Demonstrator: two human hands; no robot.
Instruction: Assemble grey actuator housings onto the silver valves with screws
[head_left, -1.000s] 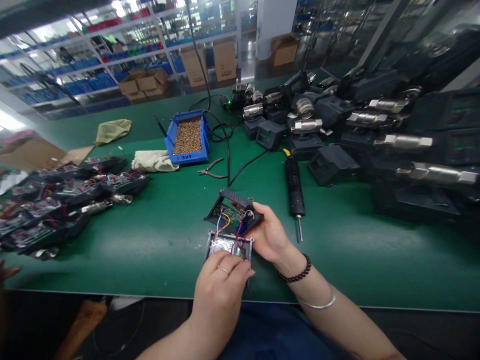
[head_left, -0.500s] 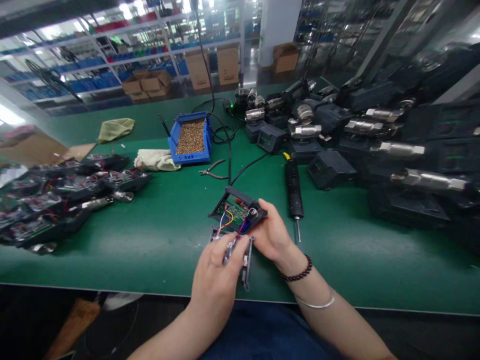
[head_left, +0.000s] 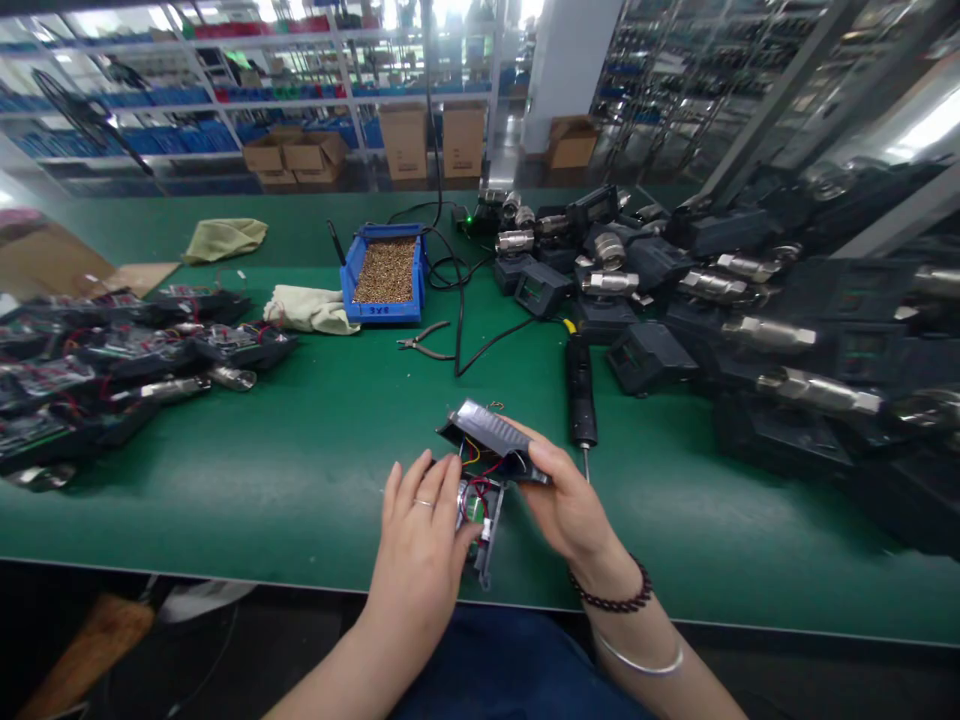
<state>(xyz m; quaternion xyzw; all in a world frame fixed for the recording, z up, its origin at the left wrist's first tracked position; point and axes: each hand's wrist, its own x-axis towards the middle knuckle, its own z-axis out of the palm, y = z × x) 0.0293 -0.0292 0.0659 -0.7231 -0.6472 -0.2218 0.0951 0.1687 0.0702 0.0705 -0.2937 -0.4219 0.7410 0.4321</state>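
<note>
Holding: the right hand [head_left: 571,505] grips a dark housing half [head_left: 495,437] from its right edge, tilted above the lower half [head_left: 480,520].
Lower half: pressed by the left hand [head_left: 420,545], fingers [head_left: 427,490] spread flat over it, at the near edge of the green worktop [head_left: 315,460].
Wires: red and yellow wires [head_left: 480,462] bridge the two halves, slack and exposed in the gap.
Risk: likely a wire gets pinched or tugged loose if the halves meet askew.
Beyond the housing: an electric screwdriver [head_left: 580,390] just right; pliers [head_left: 421,341] and a blue bin [head_left: 385,272] farther back; finished units [head_left: 720,300] piled right, open boards [head_left: 112,360] left.
</note>
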